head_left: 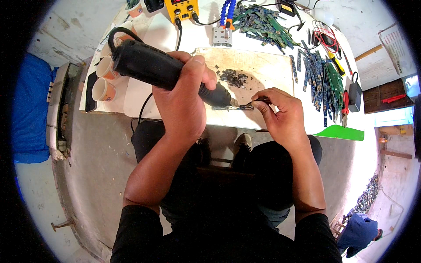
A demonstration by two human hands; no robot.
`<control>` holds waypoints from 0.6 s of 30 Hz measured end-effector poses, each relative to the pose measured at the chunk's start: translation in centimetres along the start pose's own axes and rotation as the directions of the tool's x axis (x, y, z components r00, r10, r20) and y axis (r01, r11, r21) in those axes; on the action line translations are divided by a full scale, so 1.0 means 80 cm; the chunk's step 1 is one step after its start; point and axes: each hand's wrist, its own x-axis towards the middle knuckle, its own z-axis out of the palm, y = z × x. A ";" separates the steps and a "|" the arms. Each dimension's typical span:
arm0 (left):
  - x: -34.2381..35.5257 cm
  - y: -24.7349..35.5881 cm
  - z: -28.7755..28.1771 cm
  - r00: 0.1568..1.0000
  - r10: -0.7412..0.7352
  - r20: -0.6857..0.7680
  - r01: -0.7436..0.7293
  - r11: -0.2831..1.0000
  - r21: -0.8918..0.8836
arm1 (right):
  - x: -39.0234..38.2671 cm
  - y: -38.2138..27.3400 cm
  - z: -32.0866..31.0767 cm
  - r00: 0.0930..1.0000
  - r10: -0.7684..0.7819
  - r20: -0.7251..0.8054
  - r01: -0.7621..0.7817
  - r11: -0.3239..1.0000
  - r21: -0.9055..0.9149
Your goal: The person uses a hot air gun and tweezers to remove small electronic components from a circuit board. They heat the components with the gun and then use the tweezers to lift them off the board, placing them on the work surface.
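Left hand [183,98]: fingers wrapped around a black heat gun [147,64], nozzle close beside the circuit strip [247,107] near the board's [274,63] front edge. Right hand [285,115]: fingers pinching a slim dark tool [262,100] (probably tweezers) at the strip. Handling, as judged: nozzle best kept steady, skin clear of the hot air, parts lifted only once loose, never pried.
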 end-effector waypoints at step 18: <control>0.000 0.000 -0.001 1.000 -0.002 -0.001 0.002 1.000 0.005 | 0.001 -0.004 -0.001 1.000 0.006 0.006 -0.005 1.000 -0.016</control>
